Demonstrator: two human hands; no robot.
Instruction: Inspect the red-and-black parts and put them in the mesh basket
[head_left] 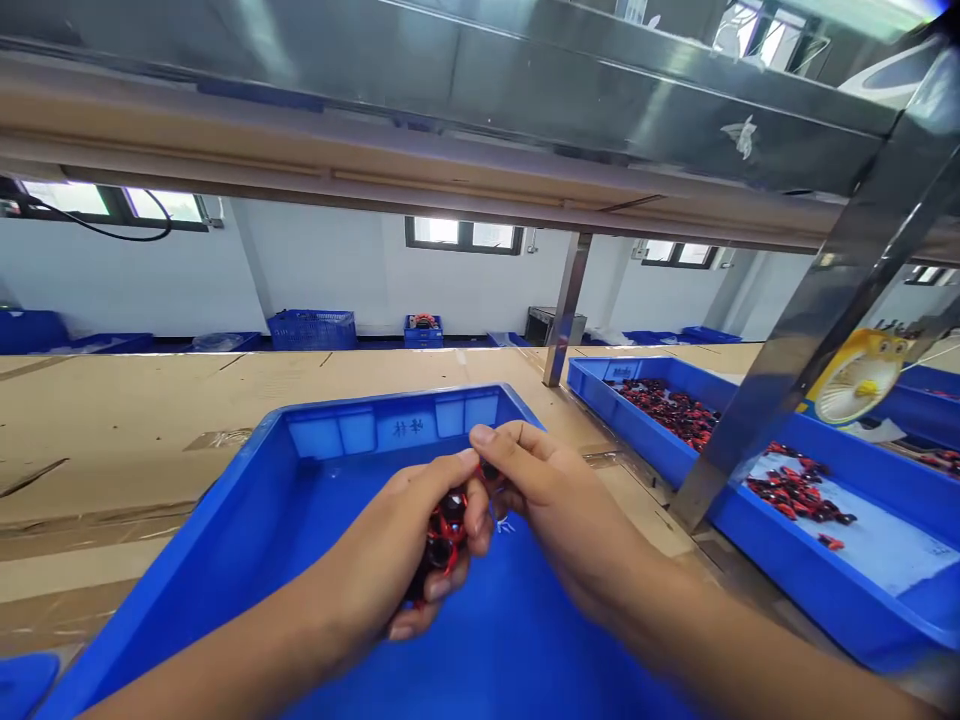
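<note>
Over a blue plastic tray (337, 405), my two hands meet near the middle of the view. My left hand (420, 530) is closed around several small red and black shiny parts (441, 550); their exact kind is too small to tell. The fingertips of my right hand (525, 470) pinch one such dark part (489, 470) right beside my left thumb and fingers. Part of that piece is hidden by the fingertips. A small white spiky mark or scrap (505, 524) shows below my right fingers.
A long blue tray (795, 540) on the right holds many red and black parts. A metal post (795, 330) with a yellow fan (859, 380) stands there. Cardboard (135, 400) covers the table. A metal shelf (450, 60) spans overhead. Blue crates (311, 328) stand by the far wall.
</note>
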